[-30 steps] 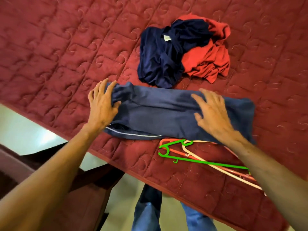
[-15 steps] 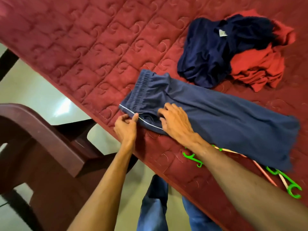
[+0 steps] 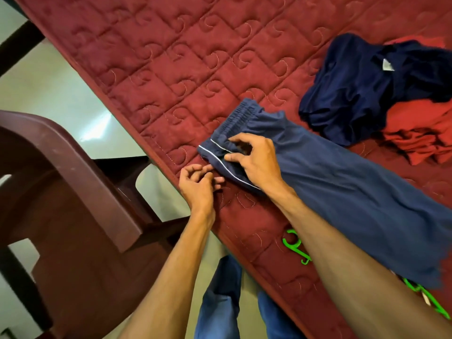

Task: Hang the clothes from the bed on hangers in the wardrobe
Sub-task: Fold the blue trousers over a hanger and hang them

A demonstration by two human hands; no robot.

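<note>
- The trousers (image 3: 342, 189), of smooth dark-blue cloth with a gathered elastic waistband and thin white piping, are laid lengthwise on the bed (image 3: 171, 69) near its left edge, with the waistband at the far left end.
- The waistband fold is pinched between the thumb and curled fingers of the right hand (image 3: 258, 159).
- The left hand (image 3: 195, 185) is held just beside the piped edge with its fingers curled close together; whether any cloth is gripped cannot be told.
- A crumpled navy garment (image 3: 354, 94) and a creased red garment (image 3: 420, 143) are heaped together at the far right.
- A green plastic hanger (image 3: 296, 247) is partly hidden under the right forearm.
- The bed is covered with maroon quilting, stitched in squares with swirls.
- A glossy brown moulded chair (image 3: 73, 192) is set on the pale, shiny floor (image 3: 61, 89) at the left.
</note>
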